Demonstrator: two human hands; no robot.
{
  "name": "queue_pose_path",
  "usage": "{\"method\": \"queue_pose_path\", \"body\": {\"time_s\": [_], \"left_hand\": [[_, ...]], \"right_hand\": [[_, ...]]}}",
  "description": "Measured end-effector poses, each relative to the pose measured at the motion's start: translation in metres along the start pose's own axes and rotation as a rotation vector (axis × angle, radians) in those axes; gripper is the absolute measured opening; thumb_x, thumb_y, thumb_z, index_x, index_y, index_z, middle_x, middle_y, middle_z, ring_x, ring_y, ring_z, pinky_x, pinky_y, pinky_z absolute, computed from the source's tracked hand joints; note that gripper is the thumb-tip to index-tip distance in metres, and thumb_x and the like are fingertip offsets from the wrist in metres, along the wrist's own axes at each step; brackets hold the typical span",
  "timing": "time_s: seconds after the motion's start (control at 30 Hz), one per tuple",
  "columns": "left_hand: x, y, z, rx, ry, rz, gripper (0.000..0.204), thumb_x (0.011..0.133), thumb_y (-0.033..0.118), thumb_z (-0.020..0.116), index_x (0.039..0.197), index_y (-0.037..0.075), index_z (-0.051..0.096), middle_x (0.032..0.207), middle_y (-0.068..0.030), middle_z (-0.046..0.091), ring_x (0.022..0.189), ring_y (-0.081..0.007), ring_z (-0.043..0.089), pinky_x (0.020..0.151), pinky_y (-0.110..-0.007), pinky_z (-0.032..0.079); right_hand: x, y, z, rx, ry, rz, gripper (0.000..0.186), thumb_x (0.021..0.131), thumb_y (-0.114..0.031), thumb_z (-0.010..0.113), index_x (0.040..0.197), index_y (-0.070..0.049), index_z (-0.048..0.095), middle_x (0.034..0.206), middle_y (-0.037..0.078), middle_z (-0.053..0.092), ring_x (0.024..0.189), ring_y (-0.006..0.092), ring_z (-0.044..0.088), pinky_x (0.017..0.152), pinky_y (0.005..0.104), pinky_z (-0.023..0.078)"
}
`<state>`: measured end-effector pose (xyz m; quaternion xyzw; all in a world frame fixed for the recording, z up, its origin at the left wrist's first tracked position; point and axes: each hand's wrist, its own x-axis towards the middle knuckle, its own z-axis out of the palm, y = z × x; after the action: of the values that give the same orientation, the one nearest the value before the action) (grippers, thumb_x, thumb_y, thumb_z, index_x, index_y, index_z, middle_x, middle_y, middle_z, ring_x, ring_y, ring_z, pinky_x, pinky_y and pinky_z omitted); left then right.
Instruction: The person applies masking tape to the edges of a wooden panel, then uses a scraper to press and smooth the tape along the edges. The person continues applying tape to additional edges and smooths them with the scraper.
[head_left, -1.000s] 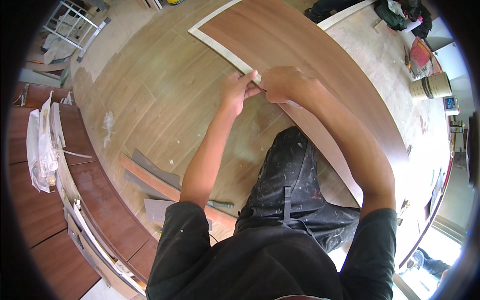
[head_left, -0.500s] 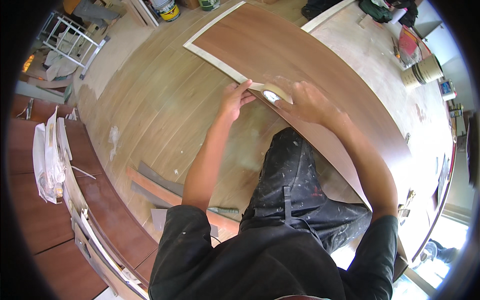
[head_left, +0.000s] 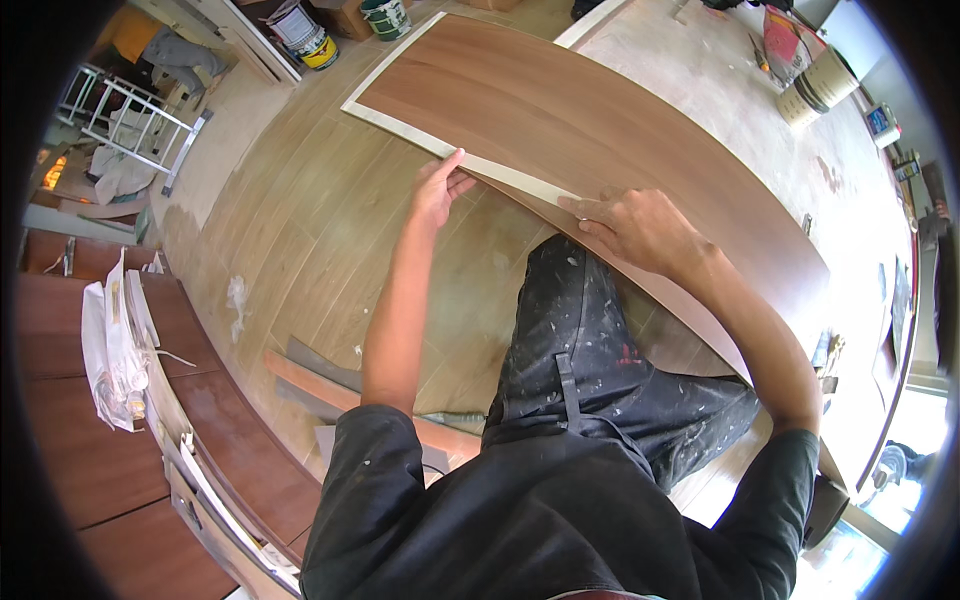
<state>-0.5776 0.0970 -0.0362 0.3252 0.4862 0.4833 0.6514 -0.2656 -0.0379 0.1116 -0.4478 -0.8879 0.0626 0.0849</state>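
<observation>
A long brown wood-look panel (head_left: 610,130) lies slanting in front of me, its near edge above my bent knee. Pale masking tape (head_left: 520,183) runs along that edge and also borders the panel's far-left end. My left hand (head_left: 438,192) grips the edge, thumb on top over the tape and fingers underneath. Farther right, my right hand (head_left: 640,228) is closed at the other end of the tape strip, fingers curled over the panel. The tape roll is hidden by this hand.
A pale work surface (head_left: 720,75) beyond the panel bears a cream bucket (head_left: 815,88). Paint buckets (head_left: 318,50) stand far off. A stepladder (head_left: 130,118) and another person's grey-trousered legs (head_left: 185,55) are far left. Brown boards (head_left: 85,430) lie left; loose strips (head_left: 310,380) lie on the floor.
My right hand has moved right along the edge, lengthening the tape strip, and the roll has gone out of sight. My left hand has shifted slightly left in the picture.
</observation>
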Motion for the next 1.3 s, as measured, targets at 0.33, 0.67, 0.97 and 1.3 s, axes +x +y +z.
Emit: {"method": "queue_pose_path", "body": {"time_s": [0.33, 0.67, 0.97, 1.3], "left_hand": [[-0.005, 0.002, 0.002, 0.005, 0.012, -0.011, 0.036, 0.097, 0.027, 0.075, 0.120, 0.002, 0.064, 0.109, -0.0082, 0.072, 0.097, -0.0194, 0.072, 0.088, -0.036, 0.063], [-0.002, 0.000, -0.001, -0.010, 0.016, -0.018, 0.032, 0.097, 0.027, 0.076, 0.117, 0.005, 0.066, 0.107, -0.0065, 0.071, 0.096, -0.0176, 0.071, 0.085, -0.034, 0.062], [-0.006, 0.003, 0.002, 0.003, 0.007, -0.033, 0.037, 0.096, 0.029, 0.077, 0.121, 0.007, 0.063, 0.111, -0.0056, 0.068, 0.104, -0.0191, 0.068, 0.093, -0.036, 0.058], [-0.008, 0.003, 0.004, -0.014, 0.028, -0.005, 0.032, 0.097, 0.027, 0.076, 0.117, 0.005, 0.065, 0.104, -0.0063, 0.069, 0.093, -0.0183, 0.070, 0.086, -0.036, 0.061]], "right_hand": [[0.032, -0.010, 0.017, -0.088, -0.390, 0.091, 0.016, 0.075, -0.006, 0.068, 0.088, -0.003, 0.077, 0.079, 0.018, 0.074, 0.072, 0.0340, 0.074, 0.060, 0.0412, 0.059], [0.043, -0.022, 0.010, -0.154, -0.468, 0.101, 0.013, 0.075, -0.013, 0.068, 0.079, -0.003, 0.076, 0.076, 0.020, 0.073, 0.072, 0.0350, 0.075, 0.060, 0.0436, 0.059], [0.045, -0.024, 0.007, -0.141, -0.472, 0.107, 0.012, 0.075, -0.012, 0.069, 0.077, -0.002, 0.076, 0.075, 0.020, 0.073, 0.069, 0.0348, 0.075, 0.058, 0.0424, 0.059], [0.053, -0.034, -0.006, -0.140, -0.606, 0.192, 0.021, 0.079, -0.008, 0.069, 0.096, -0.004, 0.079, 0.097, 0.017, 0.078, 0.089, 0.0313, 0.077, 0.072, 0.0416, 0.060]]}}
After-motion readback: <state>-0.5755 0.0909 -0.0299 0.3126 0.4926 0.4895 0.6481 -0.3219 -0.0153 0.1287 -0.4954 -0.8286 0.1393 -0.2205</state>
